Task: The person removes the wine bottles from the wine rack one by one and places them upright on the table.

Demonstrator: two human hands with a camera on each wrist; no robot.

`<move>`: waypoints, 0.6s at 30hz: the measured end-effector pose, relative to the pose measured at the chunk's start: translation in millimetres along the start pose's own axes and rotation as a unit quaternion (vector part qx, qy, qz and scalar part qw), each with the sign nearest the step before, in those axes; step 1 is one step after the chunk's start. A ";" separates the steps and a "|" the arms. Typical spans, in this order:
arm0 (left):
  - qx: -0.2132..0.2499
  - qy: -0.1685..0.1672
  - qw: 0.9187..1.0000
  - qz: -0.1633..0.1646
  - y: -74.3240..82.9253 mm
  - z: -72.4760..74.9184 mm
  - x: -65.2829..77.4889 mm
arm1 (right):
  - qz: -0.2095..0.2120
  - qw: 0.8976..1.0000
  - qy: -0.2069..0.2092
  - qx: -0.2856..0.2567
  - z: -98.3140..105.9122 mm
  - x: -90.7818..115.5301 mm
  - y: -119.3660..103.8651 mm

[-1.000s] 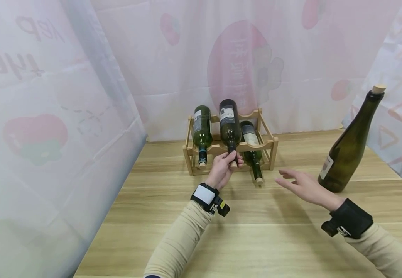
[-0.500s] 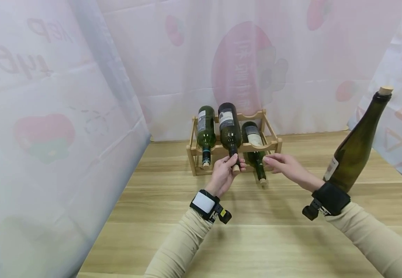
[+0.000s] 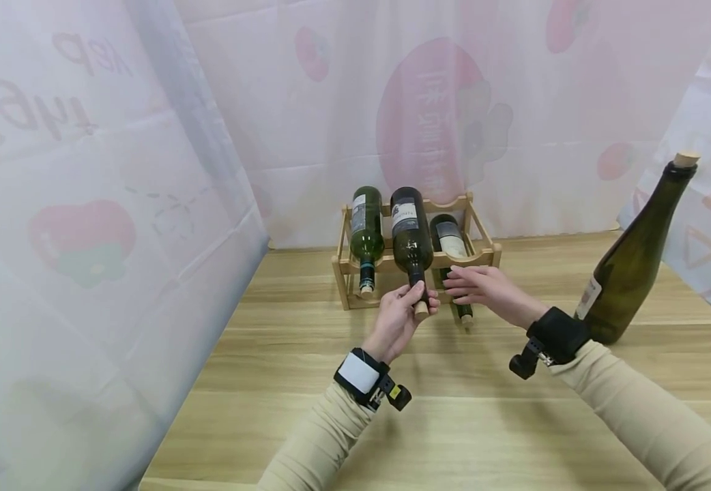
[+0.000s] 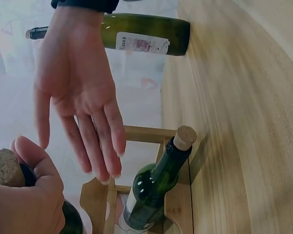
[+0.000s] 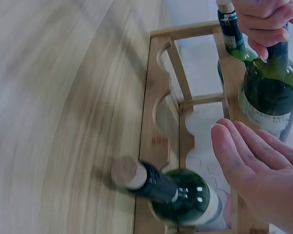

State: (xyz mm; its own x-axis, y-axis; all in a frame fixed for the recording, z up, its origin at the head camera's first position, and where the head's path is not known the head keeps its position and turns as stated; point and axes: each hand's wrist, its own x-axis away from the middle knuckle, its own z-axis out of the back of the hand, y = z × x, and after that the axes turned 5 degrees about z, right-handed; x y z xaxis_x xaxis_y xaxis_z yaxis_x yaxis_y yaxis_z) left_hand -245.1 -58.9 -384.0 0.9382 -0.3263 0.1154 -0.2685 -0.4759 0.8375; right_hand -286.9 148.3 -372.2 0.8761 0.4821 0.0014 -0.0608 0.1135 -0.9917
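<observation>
My left hand (image 3: pixel 394 319) grips the corked neck of a dark wine bottle (image 3: pixel 413 239), which lies on the upper tier of a wooden wine rack (image 3: pixel 495 258), neck towards me. In the left wrist view the thumb presses beside its cork (image 4: pixel 6 168). Just right of that neck, my right hand (image 3: pixel 495 294) reaches in with straight fingers, palm turned to the bottle and nothing held. The right wrist view has these fingers (image 5: pixel 223 146) beside the bottle's body, a gap between. From the head, the right hand partly hides a green bottle (image 3: pixel 450 240) on the lower tier.
Another green wine bottle (image 3: pixel 367 232) with a blue-banded neck lies on the rack's upper left. A tall corked bottle (image 3: pixel 628 266) stands upright on the wooden table (image 3: pixel 441 436), behind the right wrist. Printed curtains (image 3: pixel 306 136) close in the back and sides.
My right hand has moved left from near the tall bottle to beside the gripped bottle, its fingers straight. The left hand has drawn that bottle a little towards me.
</observation>
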 end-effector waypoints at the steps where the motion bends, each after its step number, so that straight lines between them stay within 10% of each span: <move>1: 0.000 -0.001 1.000 -0.001 -0.8 -1.2 1.5 | -0.002 1.000 -0.004 -0.014 -1.3 -2.1 -0.2; 18: -0.005 -0.020 1.000 0.001 -10.3 -14.5 28.2 | -0.003 0.987 0.016 -0.158 -21.5 -31.6 -7.8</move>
State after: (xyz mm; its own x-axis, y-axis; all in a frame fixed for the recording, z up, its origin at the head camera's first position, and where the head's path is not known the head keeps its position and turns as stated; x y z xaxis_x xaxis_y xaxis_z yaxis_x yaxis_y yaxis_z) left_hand -212.8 -51.4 -381.6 0.9281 -0.3597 0.0965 -0.2684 -0.4664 0.8428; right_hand -303.8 113.5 -367.3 0.8909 0.4541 0.0084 0.0920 -0.1625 -0.9824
